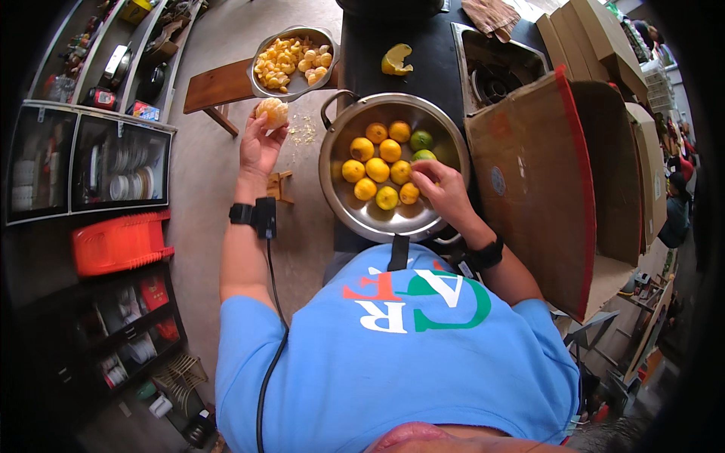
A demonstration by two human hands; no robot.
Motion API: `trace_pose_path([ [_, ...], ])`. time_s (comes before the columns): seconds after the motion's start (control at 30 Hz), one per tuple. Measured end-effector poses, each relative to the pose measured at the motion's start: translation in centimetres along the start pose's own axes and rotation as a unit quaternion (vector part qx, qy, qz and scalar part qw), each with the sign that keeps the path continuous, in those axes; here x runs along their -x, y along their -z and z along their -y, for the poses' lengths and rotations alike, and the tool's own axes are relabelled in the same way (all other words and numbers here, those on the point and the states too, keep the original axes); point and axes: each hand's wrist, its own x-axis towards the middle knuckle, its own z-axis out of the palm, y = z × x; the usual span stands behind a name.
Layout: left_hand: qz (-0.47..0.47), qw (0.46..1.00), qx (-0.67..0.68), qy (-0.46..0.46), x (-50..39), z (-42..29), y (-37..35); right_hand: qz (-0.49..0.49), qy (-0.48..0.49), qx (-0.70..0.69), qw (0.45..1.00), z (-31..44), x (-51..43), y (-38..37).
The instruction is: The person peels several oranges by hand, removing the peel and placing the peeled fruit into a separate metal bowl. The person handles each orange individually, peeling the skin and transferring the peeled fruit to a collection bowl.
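Observation:
My left hand (pixel 263 141) holds a peeled mandarin (pixel 273 112) up at its fingertips, left of the wide steel pan. My right hand (pixel 444 189) reaches over the right side of this two-handled pan (pixel 334 195). Its bent fingers come up against a yellow mandarin (pixel 400 172); whether they grip anything is hidden. Several unpeeled yellow and orange mandarins (pixel 376 169) lie in the pan, along with a green citrus fruit (pixel 421 140) and another partly behind my fingers. Beyond the left hand, a metal pot (pixel 297 89) contains separated segments (pixel 277 62) and whole peeled mandarins (pixel 317 59).
A curled peel (pixel 397 59) lies on the black counter (pixel 368 39). Behind it is a gas burner (pixel 495 82). A big open cardboard box (pixel 527 187) stands close by my right arm. The pot rests on a wooden bench (pixel 218 85); scraps (pixel 302 130) litter the floor.

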Motion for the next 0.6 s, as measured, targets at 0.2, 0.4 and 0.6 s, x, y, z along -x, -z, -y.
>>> trace_pose_path([
  [0.2,-0.142,0.979,-0.123,0.077,-15.4,2.2,9.2,-0.035,-0.103,0.047,0.993,-0.9,-1.0,-4.1],
  [0.4,-0.215,0.937,-0.251,0.116,-27.5,6.6,14.8,-0.048,-0.122,0.171,0.977,-0.2,-1.4,-8.1],
  [0.6,-0.2,0.9,-0.377,0.088,-38.2,10.4,19.4,-0.036,-0.177,0.251,0.951,0.4,-2.3,-9.9],
])
